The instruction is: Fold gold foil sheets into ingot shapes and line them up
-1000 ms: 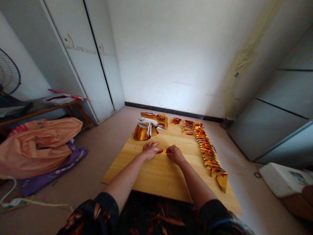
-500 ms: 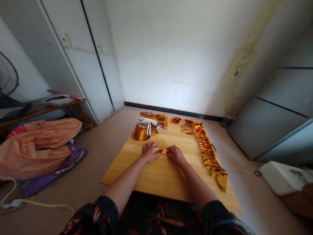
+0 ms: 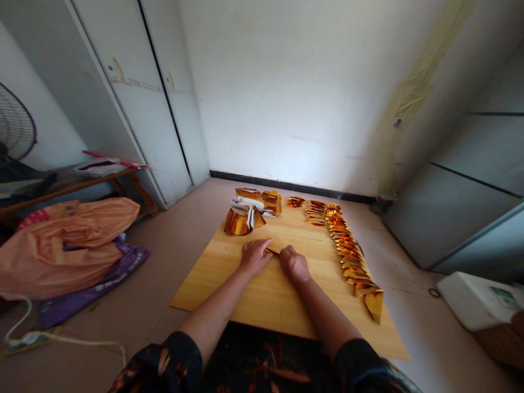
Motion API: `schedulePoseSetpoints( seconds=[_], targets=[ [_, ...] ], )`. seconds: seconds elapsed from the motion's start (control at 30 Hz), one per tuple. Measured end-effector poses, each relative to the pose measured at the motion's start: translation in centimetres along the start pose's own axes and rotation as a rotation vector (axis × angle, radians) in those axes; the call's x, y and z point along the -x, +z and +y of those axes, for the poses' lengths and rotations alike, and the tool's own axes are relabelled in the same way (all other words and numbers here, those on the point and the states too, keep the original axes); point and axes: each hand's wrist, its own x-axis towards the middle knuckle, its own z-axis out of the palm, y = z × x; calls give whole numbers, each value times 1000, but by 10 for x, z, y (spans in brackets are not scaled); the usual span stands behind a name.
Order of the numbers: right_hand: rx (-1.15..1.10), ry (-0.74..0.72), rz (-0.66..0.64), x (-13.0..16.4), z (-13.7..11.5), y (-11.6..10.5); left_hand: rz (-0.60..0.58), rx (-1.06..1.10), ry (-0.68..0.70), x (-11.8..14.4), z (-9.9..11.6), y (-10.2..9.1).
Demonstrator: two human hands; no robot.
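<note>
A small piece of gold foil paper [image 3: 273, 251] spans the gap between my hands, low over the middle of the wooden board. My left hand [image 3: 255, 256] grips its left end with the fingers closed. At the other end, my right hand [image 3: 295, 263] is curled round the foil. The piece looks narrow, like a folded strip; its ends are hidden by my fingers. Beyond my left hand stand curved gold foil sheets [image 3: 237, 222] with white backs. Folded gold foil pieces [image 3: 347, 251] overlap in a long row to the right of my right hand.
The wooden board [image 3: 213, 284] reaches close to my body. More foil stacks [image 3: 271, 201] lie at its far edge, with small folded bunches [image 3: 295, 202] beside them. Bags [image 3: 82, 234] cover the floor at left; a white box [image 3: 475, 300] stands at right.
The foil between my hands now shows as a thinner, slanted strip instead of a flat piece. My left fingers have drawn together, and my right hand has turned over slightly.
</note>
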Motion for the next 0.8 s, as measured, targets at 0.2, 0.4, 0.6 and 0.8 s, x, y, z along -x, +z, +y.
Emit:
schedulePoseSetpoints(
  seconds=[0.2, 0.4, 0.6, 0.8],
  targets=[
    [7, 64, 68, 3, -3, 1, 100, 144, -307, -1, 33, 6],
    [21, 52, 68, 3, -3, 0, 113, 193, -476, -1, 50, 10],
    [60, 129, 46, 3, -4, -3, 135, 128, -411, 4, 53, 11],
    [73, 134, 72, 3, -3, -1, 150, 123, -357, 6, 52, 12]
  ],
)
